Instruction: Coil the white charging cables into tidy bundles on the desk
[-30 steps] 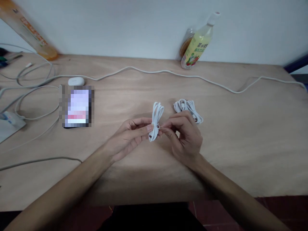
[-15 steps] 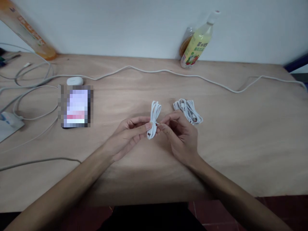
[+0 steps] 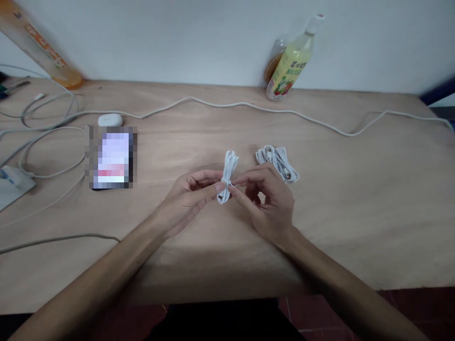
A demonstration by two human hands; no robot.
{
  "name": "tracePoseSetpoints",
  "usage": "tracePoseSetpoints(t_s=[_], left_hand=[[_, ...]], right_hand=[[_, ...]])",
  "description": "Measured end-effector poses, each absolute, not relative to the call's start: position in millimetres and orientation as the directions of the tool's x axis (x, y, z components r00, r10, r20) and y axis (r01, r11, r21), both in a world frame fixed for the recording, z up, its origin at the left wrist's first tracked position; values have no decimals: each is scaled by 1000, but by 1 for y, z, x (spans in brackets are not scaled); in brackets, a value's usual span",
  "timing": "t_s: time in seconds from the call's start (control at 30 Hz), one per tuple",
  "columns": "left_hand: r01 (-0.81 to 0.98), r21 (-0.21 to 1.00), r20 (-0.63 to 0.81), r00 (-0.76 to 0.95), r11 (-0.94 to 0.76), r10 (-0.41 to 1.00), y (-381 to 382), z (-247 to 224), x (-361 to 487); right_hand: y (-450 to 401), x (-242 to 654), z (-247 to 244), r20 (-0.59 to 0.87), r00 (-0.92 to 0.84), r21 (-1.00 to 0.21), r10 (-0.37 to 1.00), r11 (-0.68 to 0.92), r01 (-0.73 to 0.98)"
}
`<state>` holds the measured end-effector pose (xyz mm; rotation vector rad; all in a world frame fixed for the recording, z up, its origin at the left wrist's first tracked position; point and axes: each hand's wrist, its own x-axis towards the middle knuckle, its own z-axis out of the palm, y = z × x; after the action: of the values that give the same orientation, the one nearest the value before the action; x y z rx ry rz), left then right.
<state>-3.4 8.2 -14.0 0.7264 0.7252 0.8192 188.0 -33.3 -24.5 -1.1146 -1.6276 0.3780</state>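
Note:
A white cable, coiled into a narrow bundle and pinched at its middle by a thin white twist tie, is held above the table. My left hand grips the bundle from the left, thumb in front and fingers behind. From the right, my right hand has its thumb and index fingertip at the end of the twist tie, the other fingers curled. Part of the tie is hidden by the fingertips. Behind my right hand lies a second bundle of white cables with metal plugs showing.
On the left are a phone with a blurred screen, a white earbud case and a power strip. A long white cord crosses the wooden table. Bottles stand along the wall.
The thumb and index finger of my right hand have shifted slightly at the tie, their tips a little further apart. The held bundle has barely moved.

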Motion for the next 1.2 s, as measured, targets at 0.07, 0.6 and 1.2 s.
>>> tracePoseSetpoints(t_s=[0.07,0.6,1.2], left_hand=[[-389,788,-262,490,477,832,8,-14,-3],[-377,822,-245,443,428,862,5,-9,0],[-247,930,-156,403,271,902,5,-13,0]], right_hand=[[-34,188,-24,600,25,-707,799,516,483],[-35,183,-23,493,63,-796,868,420,436],[-35,184,-25,441,27,-807,897,384,450]])
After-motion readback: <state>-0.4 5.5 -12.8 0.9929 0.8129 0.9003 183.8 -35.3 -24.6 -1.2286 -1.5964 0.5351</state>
